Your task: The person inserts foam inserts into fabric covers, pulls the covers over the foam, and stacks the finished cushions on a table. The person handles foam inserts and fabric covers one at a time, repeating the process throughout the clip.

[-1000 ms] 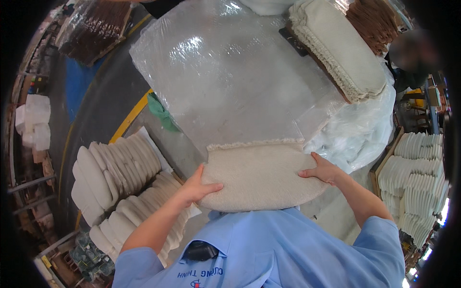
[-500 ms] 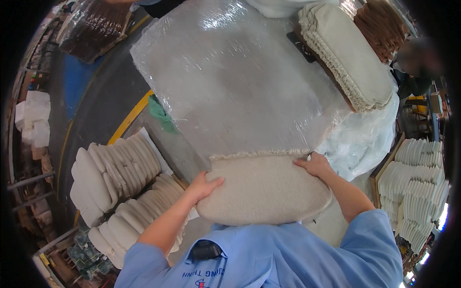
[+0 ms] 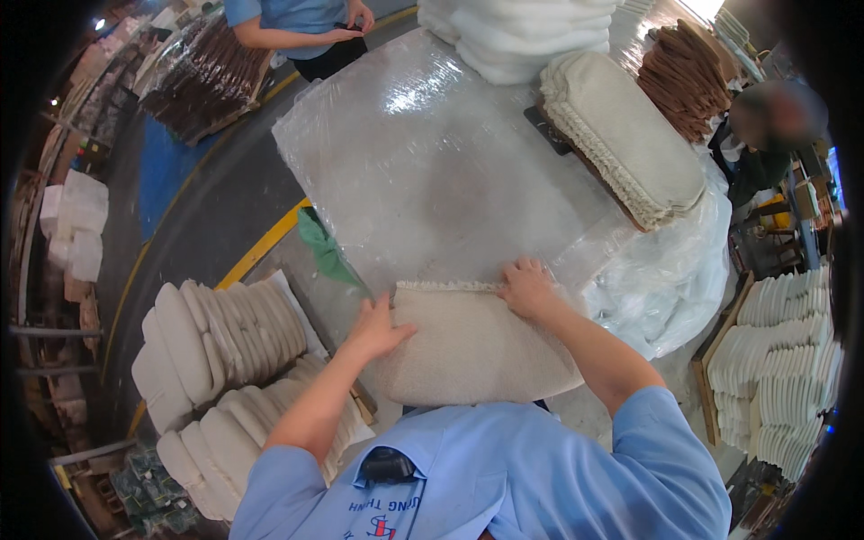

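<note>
A beige fabric cushion (image 3: 472, 346) with a rounded near side and a frayed far edge lies between my body and the plastic-covered table (image 3: 432, 171). My left hand (image 3: 380, 331) grips its left end, thumb on top and the other fingers at the side. At the frayed edge, right of the middle, my right hand (image 3: 531, 290) is closed over the fabric with its fingers bent; its fingertips are partly hidden. A neat stack of similar beige fabric covers (image 3: 630, 135) with frayed edges rests at the table's far right.
Beige cushions (image 3: 216, 342) stand in rows at the left. White pads (image 3: 769, 360) are stacked at the right, near bunched clear plastic (image 3: 666, 279). White padding (image 3: 522, 40) and brown pieces (image 3: 686, 76) lie at the back. A person in blue (image 3: 297, 31) stands beyond the table.
My right hand has moved left from the cushion's right corner along the frayed edge. The cushion's right end looks narrower and lower. My left hand stays at the left end.
</note>
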### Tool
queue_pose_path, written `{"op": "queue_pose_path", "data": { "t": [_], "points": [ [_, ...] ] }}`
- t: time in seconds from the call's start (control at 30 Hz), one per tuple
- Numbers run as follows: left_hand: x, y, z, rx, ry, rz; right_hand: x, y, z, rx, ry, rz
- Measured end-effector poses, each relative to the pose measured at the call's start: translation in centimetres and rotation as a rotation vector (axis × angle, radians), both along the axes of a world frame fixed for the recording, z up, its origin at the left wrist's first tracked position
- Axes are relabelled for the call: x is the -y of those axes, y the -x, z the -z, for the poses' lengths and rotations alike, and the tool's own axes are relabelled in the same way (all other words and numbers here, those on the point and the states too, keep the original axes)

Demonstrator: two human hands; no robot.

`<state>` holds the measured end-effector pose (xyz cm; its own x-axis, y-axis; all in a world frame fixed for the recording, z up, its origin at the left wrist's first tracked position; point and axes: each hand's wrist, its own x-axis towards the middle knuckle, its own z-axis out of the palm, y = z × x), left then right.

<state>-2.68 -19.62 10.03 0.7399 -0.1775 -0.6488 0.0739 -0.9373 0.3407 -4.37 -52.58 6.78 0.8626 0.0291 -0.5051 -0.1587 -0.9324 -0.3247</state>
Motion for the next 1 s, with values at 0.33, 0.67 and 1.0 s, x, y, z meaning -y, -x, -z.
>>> {"op": "queue_pose_path", "data": {
  "t": [0.33, 0.67, 1.0],
  "points": [
    [8.6, -3.1, 3.0, 0.217, -0.037, 0.373, 1.0, -0.4, 2.5, 0.093, -0.088, -0.035],
    [7.6, -1.6, 5.2, 0.028, 0.026, 0.263, -0.9, -0.4, 2.9, -0.09, -0.087, -0.19],
    [7.2, -0.5, 7.6, 0.582, 0.112, 0.236, -1.6, 0.2, 3.4, 0.183, -0.196, -0.116]
  ]
}}
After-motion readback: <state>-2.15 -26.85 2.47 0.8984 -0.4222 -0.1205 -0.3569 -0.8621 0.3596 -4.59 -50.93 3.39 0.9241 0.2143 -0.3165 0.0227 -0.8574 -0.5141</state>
